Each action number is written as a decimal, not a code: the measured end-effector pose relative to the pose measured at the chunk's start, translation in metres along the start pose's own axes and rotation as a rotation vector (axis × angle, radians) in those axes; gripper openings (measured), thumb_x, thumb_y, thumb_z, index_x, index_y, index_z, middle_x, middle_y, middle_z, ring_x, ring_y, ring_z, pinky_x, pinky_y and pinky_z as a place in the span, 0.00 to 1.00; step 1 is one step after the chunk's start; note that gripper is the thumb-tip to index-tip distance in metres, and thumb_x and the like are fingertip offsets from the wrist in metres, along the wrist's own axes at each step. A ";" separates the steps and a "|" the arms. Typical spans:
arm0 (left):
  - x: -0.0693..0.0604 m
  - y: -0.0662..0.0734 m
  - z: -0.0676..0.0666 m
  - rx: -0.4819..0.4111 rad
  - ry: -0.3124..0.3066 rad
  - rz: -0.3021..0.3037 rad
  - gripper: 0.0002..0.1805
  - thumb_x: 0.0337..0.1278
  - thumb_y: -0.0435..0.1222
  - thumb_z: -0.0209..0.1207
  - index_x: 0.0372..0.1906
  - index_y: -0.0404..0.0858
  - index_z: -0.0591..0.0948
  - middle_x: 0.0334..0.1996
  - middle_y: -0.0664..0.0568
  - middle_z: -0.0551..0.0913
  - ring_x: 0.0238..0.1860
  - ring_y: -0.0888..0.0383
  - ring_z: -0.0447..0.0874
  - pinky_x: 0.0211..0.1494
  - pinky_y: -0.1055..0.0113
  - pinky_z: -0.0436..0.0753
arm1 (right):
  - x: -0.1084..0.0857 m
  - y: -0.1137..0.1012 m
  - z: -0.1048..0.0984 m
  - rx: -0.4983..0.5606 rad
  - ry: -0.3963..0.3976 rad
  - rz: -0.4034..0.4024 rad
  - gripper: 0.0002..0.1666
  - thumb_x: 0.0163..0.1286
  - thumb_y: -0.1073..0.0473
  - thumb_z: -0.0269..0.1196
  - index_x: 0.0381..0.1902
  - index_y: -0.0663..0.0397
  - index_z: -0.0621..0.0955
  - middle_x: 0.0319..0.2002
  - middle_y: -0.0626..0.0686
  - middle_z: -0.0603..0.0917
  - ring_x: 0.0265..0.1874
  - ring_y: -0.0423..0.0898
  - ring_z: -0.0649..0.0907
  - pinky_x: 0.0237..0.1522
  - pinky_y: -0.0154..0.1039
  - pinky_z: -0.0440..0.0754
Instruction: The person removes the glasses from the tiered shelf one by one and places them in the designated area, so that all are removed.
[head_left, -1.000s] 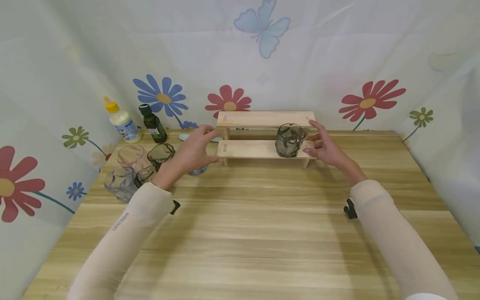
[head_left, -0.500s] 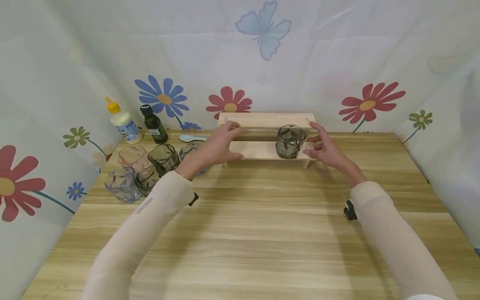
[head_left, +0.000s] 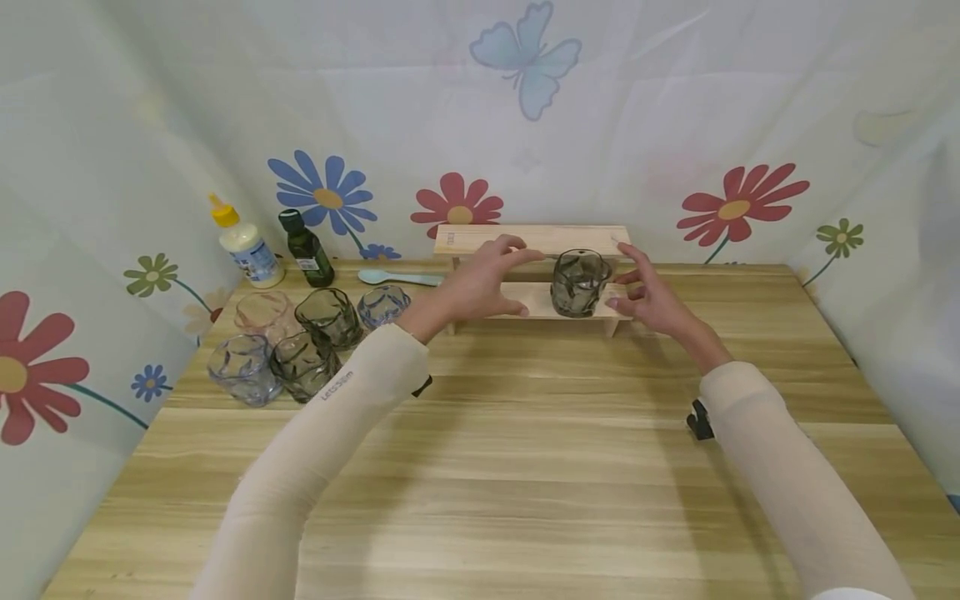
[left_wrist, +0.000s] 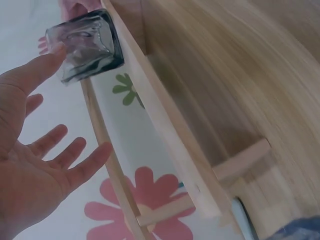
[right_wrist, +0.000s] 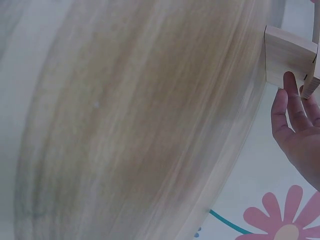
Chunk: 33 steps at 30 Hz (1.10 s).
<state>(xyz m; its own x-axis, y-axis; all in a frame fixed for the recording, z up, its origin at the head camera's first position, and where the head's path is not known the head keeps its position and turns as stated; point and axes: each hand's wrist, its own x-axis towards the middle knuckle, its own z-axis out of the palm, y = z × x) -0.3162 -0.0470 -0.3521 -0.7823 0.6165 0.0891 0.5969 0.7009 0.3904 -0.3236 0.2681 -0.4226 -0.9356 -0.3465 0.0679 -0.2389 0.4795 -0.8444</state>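
Note:
A dark grey drinking glass (head_left: 581,283) stands upright on the lower board of a two-tier wooden rack (head_left: 532,240), near its right end. My left hand (head_left: 483,279) is in front of the rack to the left of this glass, thumb and fingers spread, holding nothing. In the left wrist view, the thumb tip overlaps the glass (left_wrist: 85,47); contact cannot be told. My right hand (head_left: 648,293) is at the rack's right end, its index fingertip by the upper board and its thumb by the lower one. In the right wrist view, its fingers (right_wrist: 295,107) extend beside the rack's end.
At the left of the wooden table (head_left: 540,467) stand several glasses: pink (head_left: 264,312), blue (head_left: 243,371), dark (head_left: 327,317) and light blue (head_left: 384,304). Behind them are a yellow-capped bottle (head_left: 253,254) and a green bottle (head_left: 309,254). A pale blue spoon (head_left: 397,277) lies left of the rack.
My left hand has moved right along the front of the rack, from its left end toward the dark grey glass. My right hand and the glass have stayed in place.

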 end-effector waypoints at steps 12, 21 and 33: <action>0.028 0.017 0.018 0.015 -0.017 0.086 0.44 0.50 0.47 0.74 0.74 0.52 0.68 0.73 0.48 0.61 0.70 0.47 0.64 0.62 0.50 0.77 | 0.001 -0.002 0.000 -0.018 0.005 0.017 0.54 0.72 0.65 0.62 0.81 0.38 0.42 0.64 0.74 0.67 0.56 0.70 0.76 0.40 0.37 0.81; 0.044 0.027 0.026 0.028 -0.060 0.085 0.47 0.49 0.47 0.75 0.76 0.54 0.65 0.79 0.48 0.54 0.76 0.45 0.57 0.69 0.48 0.72 | 0.001 -0.001 -0.001 -0.028 -0.005 0.027 0.54 0.72 0.63 0.62 0.81 0.37 0.41 0.65 0.74 0.67 0.56 0.70 0.76 0.44 0.42 0.83; 0.057 0.035 0.031 0.076 -0.088 0.086 0.45 0.53 0.50 0.72 0.76 0.58 0.63 0.78 0.51 0.56 0.75 0.47 0.56 0.69 0.49 0.73 | 0.001 0.001 -0.001 -0.052 -0.009 0.043 0.55 0.72 0.61 0.62 0.81 0.37 0.40 0.66 0.73 0.67 0.56 0.70 0.77 0.46 0.52 0.83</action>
<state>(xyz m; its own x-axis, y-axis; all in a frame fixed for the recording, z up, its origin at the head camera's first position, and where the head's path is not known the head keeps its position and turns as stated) -0.3347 0.0237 -0.3618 -0.7111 0.7021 0.0371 0.6752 0.6673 0.3143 -0.3253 0.2693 -0.4225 -0.9429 -0.3318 0.0273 -0.2122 0.5355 -0.8174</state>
